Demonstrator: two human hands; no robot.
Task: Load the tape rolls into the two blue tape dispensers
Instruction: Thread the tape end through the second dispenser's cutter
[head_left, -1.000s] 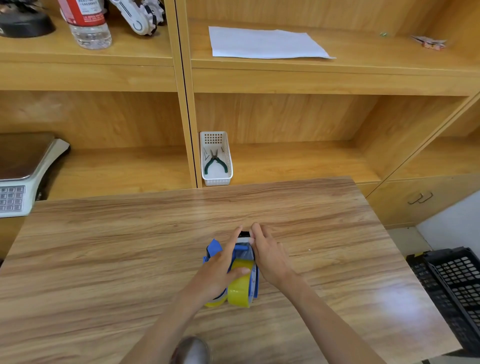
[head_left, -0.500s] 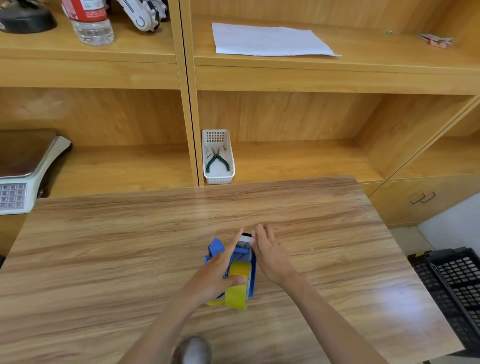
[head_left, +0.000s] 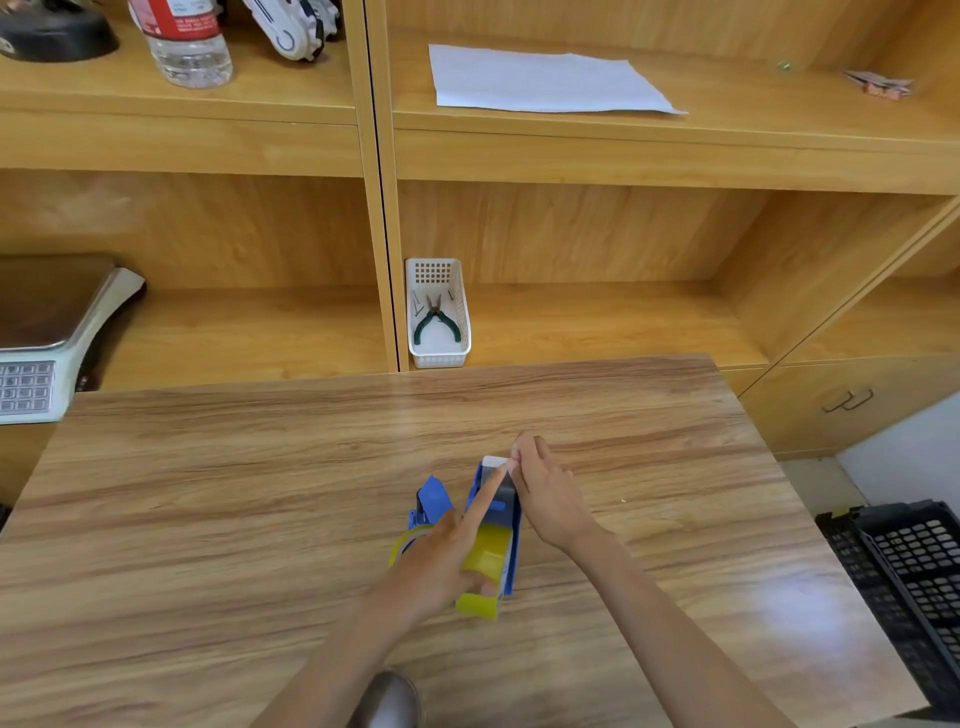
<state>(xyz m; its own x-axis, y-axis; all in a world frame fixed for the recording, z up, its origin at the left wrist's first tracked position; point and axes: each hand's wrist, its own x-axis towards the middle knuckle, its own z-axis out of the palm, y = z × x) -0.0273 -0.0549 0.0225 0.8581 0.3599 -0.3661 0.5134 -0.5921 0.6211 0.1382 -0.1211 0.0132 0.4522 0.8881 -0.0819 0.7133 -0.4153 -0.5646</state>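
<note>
Your left hand (head_left: 441, 561) lies over the yellow tape roll (head_left: 488, 561) that sits in the nearer blue tape dispenser (head_left: 511, 525). Your pointing finger (head_left: 485, 499) is stretched out long, and its tip presses down by the white front end (head_left: 493, 461) of that dispenser. Your other fingers curl loosely on the roll, so the roll stays put while you work.

Your right hand (head_left: 545, 499) is just past that fingertip, on the far right side. Its fingers are bent in and bunched at the front end. They look like they pinch the loose tape there, but the tape is clear and hard to see, so you may only be steadying the dispenser.

The second blue tape dispenser (head_left: 434, 496) is just left of your left fingers, partly hidden under your hand. A second yellow roll (head_left: 402, 545) peeks out below your knuckles.

Both dispensers rest on the wooden table (head_left: 208, 493), close to you, so both hands can reach them.
</note>
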